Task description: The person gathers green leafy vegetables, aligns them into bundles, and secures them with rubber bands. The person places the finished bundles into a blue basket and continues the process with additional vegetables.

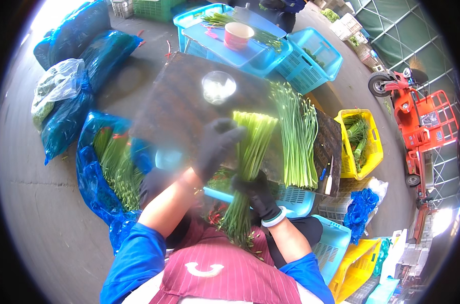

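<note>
In a dark glove, my right hand (257,192) grips the lower middle of a bunch of flowering chives (252,148), its pale cut ends up and its green tips hanging over my striped apron (230,266). My left hand (220,146), gloved too, is raised at the bunch's left side near the cut ends; its fingers are blurred, and whether they touch the stems is unclear. More flowering chives (298,144) lie on the dark board (176,98) to the right. Beyond them are a white-handled knife (329,180) and a small blue-handled tool (323,173).
A clear round object (219,87) sits on the board. Around it stand blue crates (309,57), a yellow crate (380,152) of bundles and an open blue bag (86,171) of tied bunches. A paper tub (237,36) stands behind. A person (281,11) is at the top, a red cargo tricycle (408,117) at right.
</note>
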A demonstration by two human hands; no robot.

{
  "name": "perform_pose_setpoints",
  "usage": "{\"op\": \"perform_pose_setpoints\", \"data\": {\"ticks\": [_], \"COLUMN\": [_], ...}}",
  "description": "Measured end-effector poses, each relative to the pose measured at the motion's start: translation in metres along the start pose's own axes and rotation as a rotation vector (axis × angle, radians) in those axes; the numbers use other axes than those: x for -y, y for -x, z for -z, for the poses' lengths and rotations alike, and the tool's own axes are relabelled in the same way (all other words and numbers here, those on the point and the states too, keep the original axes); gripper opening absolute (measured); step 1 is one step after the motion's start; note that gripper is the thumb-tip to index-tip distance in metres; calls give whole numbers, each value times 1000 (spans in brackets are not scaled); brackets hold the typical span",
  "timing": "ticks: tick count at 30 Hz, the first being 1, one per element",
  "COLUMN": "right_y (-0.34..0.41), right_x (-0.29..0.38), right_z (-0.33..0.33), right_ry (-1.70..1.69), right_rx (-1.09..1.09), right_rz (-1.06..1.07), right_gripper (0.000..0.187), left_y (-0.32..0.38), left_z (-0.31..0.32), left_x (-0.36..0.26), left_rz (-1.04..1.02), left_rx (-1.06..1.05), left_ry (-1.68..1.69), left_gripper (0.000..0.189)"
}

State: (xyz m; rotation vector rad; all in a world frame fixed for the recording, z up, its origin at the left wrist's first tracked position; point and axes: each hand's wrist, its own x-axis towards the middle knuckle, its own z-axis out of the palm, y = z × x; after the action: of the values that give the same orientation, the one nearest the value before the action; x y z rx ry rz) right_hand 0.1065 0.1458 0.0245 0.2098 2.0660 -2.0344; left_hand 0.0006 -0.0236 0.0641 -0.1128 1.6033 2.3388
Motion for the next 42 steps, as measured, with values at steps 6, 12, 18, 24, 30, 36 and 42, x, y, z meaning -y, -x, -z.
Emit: {"op": "perform_pose_setpoints", "data": {"ticks": [6,12,18,24,30,36,42], "right_y": [1,0,-2,2,4,2,2], "right_x": [7,10,2,5,-2,-9,-18], "right_z": [-5,-8,-12,-11,-6,-7,-9], "right_ry": [100,154,100,125,18,-56,43], "right_rx": [-86,-68,-151,-101,-85,-153,-140], "right_rz": [28,13,100,24,-7,74,55], "right_gripper": [24,36,27,36,38,26,37], "left_y": [17,11,11,-7,-11,-6,-9], "left_z": [-17,-11,-17,-2,4,5,1], "left_x": [0,6,5,23,23,12,18], "left_rz": [-628,-588,-540,-217,-124,-9,-210], "left_rx": [-171,-40,-8,128,197,265,34], "left_ry": [-446,-654,-843,-355,-247,-106,-190], "left_gripper": [22,23,27,29,30,32,21]}}
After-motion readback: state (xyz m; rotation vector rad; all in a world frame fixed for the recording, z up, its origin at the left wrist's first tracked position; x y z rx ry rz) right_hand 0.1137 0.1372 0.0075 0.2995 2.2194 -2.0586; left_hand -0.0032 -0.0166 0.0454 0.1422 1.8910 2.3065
